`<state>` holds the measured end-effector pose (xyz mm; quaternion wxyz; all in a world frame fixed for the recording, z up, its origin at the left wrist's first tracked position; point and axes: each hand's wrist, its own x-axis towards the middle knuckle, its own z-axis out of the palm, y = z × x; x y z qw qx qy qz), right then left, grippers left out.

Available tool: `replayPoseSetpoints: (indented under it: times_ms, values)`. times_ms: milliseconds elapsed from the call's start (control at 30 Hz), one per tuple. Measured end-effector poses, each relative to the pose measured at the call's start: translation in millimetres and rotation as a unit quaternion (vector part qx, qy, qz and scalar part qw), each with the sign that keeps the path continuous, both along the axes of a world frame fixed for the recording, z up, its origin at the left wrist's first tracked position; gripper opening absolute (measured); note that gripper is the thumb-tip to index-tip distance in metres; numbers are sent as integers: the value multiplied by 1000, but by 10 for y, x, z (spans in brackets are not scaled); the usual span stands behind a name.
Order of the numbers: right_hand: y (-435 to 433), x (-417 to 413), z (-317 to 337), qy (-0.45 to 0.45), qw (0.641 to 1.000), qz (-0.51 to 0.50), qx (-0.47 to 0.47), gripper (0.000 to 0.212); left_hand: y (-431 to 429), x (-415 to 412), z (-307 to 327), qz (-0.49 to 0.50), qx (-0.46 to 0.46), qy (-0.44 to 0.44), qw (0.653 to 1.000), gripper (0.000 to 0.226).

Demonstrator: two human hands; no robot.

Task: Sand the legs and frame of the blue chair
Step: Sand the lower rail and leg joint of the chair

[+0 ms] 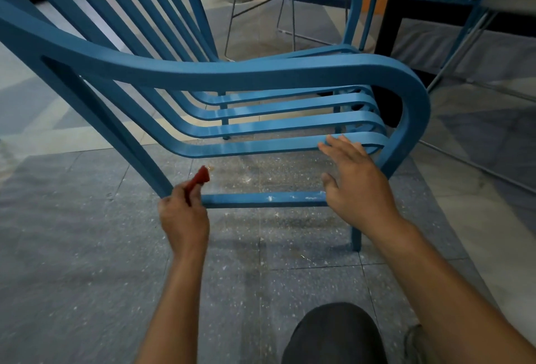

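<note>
My left hand sits at the left end of the blue chair's lower rail, where the slanted leg meets it; its fingers are curled round a folded piece of red sandpaper, which sticks up just above the rail's left end; pale scuffs mark the rail towards its right end; my right hand covers that right end, spread wide and holding nothing, its fingertips up by the lowest seat slat above the rail; whether the palm touches the rail I cannot tell; below the rail lie the dusty speckled floor and my dark-clad knee.
</note>
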<state>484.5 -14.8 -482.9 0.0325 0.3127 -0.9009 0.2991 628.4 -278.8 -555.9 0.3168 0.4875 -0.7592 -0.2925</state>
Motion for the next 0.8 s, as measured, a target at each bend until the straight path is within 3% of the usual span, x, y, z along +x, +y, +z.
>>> replayPoseSetpoints:
  times_ms: [200,367,567,700,800]
  values:
    - [24,20,-4,16,1000,4,19,64,510,-82,-257,-121,-73,-28,990,25]
    - [66,40,3,39,999,-2,-1,63,1193,-356,-277,-168,-74,-10,983,25]
    - [301,197,-131,123,983,-90,-98,22,1530,-524,-102,-219,-8,8,976,23]
    - [492,167,-220,121,973,-166,-109,13,1088,-387,44,-165,-31,41,985,26]
    - [519,153,-277,112,964,-204,-128,17,865,-325,-8,-113,-31,6,993,32]
